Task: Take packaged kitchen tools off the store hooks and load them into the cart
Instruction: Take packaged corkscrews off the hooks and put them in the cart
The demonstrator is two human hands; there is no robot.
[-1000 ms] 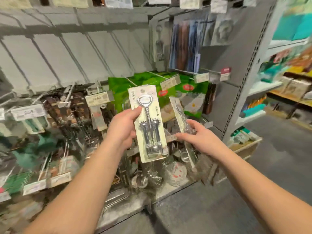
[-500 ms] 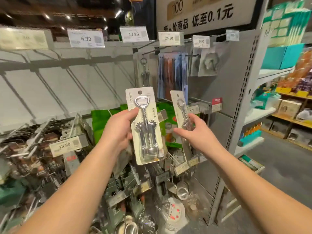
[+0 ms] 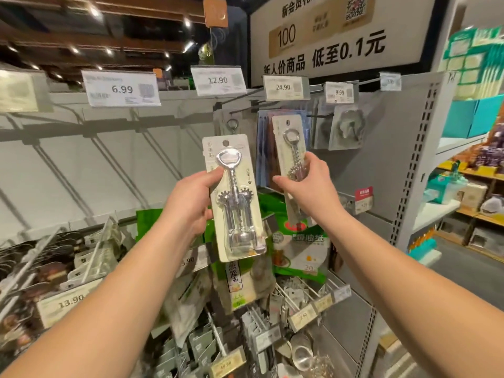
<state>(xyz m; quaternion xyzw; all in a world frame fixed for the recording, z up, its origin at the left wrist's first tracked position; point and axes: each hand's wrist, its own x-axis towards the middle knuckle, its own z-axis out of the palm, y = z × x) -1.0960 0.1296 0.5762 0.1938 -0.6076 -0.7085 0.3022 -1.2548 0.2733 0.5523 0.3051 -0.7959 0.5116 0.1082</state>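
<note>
My left hand (image 3: 191,203) grips the left edge of a carded wing corkscrew (image 3: 236,197), a silver tool on a cream backing, held upright in front of the display. My right hand (image 3: 305,184) holds a second carded corkscrew (image 3: 290,148) by its lower half, raised higher and tilted slightly left, close to the upper hooks (image 3: 245,96). No cart is visible.
Price tags (image 3: 121,88) line the top rail. Blue and brown packets (image 3: 263,148) hang behind the right card. Green food-paper packs (image 3: 297,244) and more hooked tools (image 3: 218,342) fill the lower display. A shelf upright (image 3: 417,148) stands to the right, with an aisle beyond.
Both hands rose with their corkscrew packages from the lower hooks to the upper part of the display. The view tilted upward, so the top price tags and overhead sign came into sight.
</note>
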